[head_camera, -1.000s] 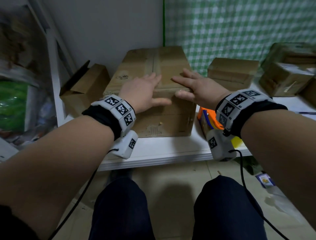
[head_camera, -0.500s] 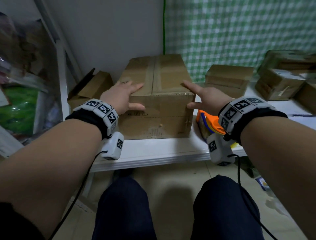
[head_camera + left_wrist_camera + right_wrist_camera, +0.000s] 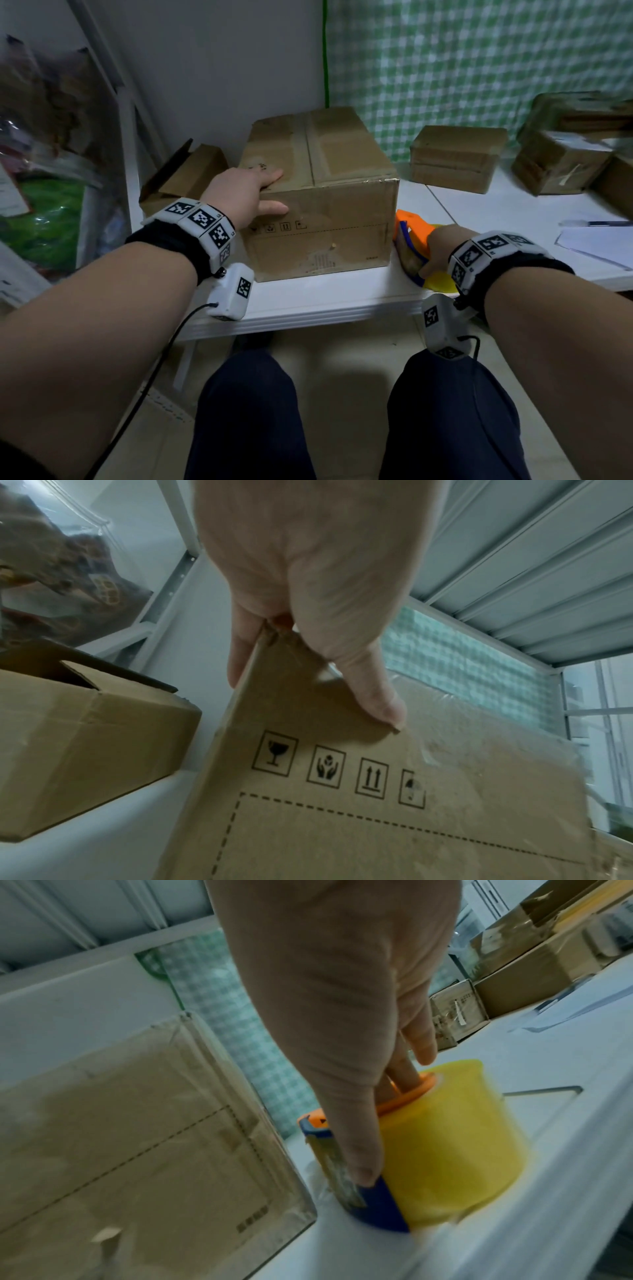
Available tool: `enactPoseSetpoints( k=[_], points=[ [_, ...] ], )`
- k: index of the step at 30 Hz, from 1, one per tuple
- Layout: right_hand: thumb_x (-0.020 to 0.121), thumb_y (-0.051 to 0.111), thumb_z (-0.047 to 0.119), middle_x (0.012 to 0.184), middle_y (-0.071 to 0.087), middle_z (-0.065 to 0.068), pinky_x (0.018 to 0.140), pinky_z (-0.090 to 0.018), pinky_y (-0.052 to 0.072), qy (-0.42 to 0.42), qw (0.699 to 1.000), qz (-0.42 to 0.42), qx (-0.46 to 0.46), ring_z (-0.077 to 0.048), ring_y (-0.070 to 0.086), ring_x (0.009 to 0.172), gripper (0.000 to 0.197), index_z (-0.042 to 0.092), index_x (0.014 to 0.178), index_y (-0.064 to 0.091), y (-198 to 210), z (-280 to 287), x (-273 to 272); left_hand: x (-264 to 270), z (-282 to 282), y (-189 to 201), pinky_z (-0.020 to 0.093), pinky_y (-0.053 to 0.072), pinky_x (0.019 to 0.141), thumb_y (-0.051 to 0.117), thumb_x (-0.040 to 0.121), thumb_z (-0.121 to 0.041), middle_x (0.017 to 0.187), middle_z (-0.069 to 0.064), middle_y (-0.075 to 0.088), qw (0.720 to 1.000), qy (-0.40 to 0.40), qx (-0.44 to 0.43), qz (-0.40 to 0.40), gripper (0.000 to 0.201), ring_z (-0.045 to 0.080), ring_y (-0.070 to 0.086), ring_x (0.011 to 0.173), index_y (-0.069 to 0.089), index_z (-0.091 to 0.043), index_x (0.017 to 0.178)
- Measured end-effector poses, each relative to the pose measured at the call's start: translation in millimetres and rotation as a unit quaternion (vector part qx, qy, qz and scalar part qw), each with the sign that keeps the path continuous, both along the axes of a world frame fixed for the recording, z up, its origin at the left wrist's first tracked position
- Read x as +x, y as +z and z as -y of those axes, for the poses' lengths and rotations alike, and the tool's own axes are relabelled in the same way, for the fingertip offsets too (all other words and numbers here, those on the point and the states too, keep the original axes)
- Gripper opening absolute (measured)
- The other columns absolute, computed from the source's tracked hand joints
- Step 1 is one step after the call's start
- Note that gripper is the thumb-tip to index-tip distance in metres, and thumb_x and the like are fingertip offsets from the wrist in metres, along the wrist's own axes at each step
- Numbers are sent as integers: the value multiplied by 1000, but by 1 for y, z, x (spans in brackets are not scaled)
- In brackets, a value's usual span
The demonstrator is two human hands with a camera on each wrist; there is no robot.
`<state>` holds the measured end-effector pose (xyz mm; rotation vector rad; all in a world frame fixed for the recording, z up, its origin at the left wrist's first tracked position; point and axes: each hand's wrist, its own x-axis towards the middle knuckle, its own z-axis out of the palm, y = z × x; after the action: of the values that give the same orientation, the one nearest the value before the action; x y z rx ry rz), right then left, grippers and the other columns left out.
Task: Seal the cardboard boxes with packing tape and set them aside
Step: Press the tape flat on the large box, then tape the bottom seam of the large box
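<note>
A large cardboard box stands on the white table, its top seam covered with tape. My left hand rests on the box's near left top corner, fingers flat on the top and thumb straight on the front face. In the left wrist view the thumb lies above the printed handling symbols on the box. To the right of the box, my right hand grips the orange, blue and yellow tape dispenser. Its fingers reach into the core of the tape dispenser, with the thumb on the blue cutter.
A small open box sits left of the big one, against the metal rack. More taped boxes stand at the back right by the green checked wall. Papers and a pen lie on the right. The table edge is above my knees.
My right hand left the box's top right edge and dropped onto the tape dispenser. My left hand slid from the top middle to the near left corner.
</note>
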<state>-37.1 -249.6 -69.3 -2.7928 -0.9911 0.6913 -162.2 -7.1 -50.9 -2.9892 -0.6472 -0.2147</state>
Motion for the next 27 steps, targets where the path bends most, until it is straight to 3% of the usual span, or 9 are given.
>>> enactPoseSetpoints(
  k=[1,3,6,9,11,15,19,23,27],
  points=[
    [101,36,5,70,24,5,48,-1,37,-2,999,6,-33,-6,26,59,36,12,136,33,-2,0,1,1,4,0,36,33,104,56,84,-55,149,9,37,1000,-6,2,5,70,30,40,131,34,-28,146],
    [101,45,19,66,28,-4,40,-13,36,-23,992,60,-108,-15,38,65,12,12,111,47,-10,5,11,2,13,0,34,36,100,57,86,-52,143,9,46,1000,-24,7,19,67,30,45,126,38,-25,144],
    [97,51,32,68,40,-4,45,-20,30,-19,983,124,-135,-15,45,62,30,6,82,52,-15,9,30,3,25,2,34,39,96,59,86,-49,133,9,56,998,-43,14,35,63,29,51,118,44,-21,141],
    [96,51,26,69,36,5,46,-17,25,-37,988,134,-75,-11,41,63,12,18,105,55,-16,17,40,3,33,6,34,40,96,60,86,-48,128,10,59,998,-46,14,31,62,28,52,117,46,-20,140],
    [93,54,26,69,34,12,49,-17,24,-57,988,146,-5,-7,35,60,22,31,114,58,-17,22,41,3,39,9,34,42,95,60,86,-47,123,9,62,998,-57,18,27,59,27,54,113,50,-19,137],
    [88,59,23,70,46,-4,61,-29,39,-122,976,177,-35,-24,52,76,13,11,82,60,7,21,42,6,51,12,33,45,91,61,87,-44,114,8,66,995,-94,18,41,51,25,58,106,57,-19,131],
    [91,50,22,92,54,-12,77,-44,49,-171,950,252,62,-34,55,91,35,25,126,54,28,25,51,12,62,13,30,42,90,63,86,-42,116,5,66,992,-118,1,49,48,22,58,107,58,-20,129],
    [87,52,17,102,56,-17,96,-58,37,-211,901,347,151,-37,48,108,17,13,103,57,45,31,52,21,78,14,26,39,101,66,84,-41,129,0,60,979,-181,-67,64,50,15,54,120,59,-18,128],
    [88,56,23,104,57,-17,95,-59,38,-168,902,339,207,-39,49,109,18,11,101,55,66,17,40,35,96,12,25,36,107,60,90,-32,133,-2,57,934,-255,-244,61,38,8,50,124,60,-19,126]
  ],
)
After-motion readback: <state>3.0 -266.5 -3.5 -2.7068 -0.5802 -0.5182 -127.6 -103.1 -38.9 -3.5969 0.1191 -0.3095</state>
